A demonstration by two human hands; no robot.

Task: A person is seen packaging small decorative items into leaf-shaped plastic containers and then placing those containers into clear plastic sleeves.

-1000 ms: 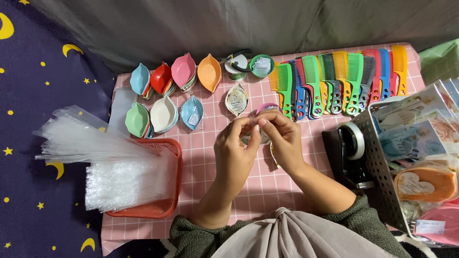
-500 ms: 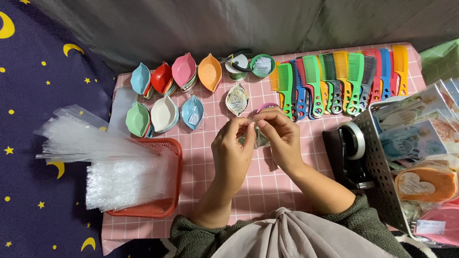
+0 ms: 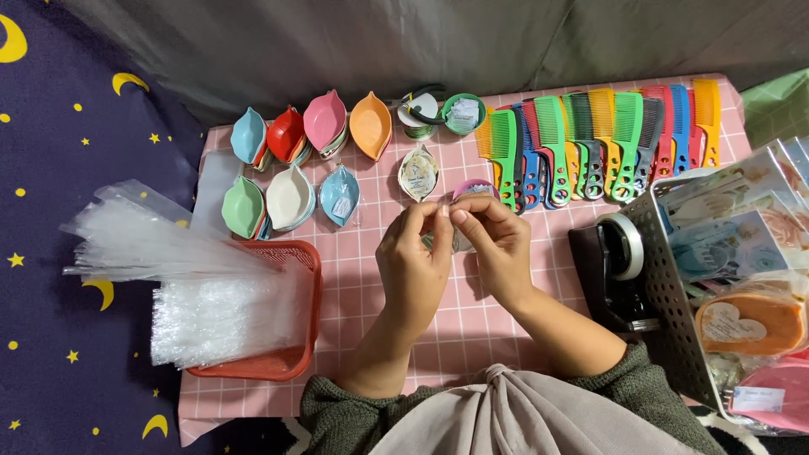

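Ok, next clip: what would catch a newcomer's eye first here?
Probably the row of bright combs fanned along the far right edge of the pink checked table, and the leaf-shaped dishes in many colours at the far left. In the middle, the left hand and right hand pinch a small clear packet between them, with a red basket of clear bags to the left.

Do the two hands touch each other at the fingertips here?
Touching. The head view shows the left hand and right hand meeting fingertip to fingertip above the pink checked table, no gap between them.
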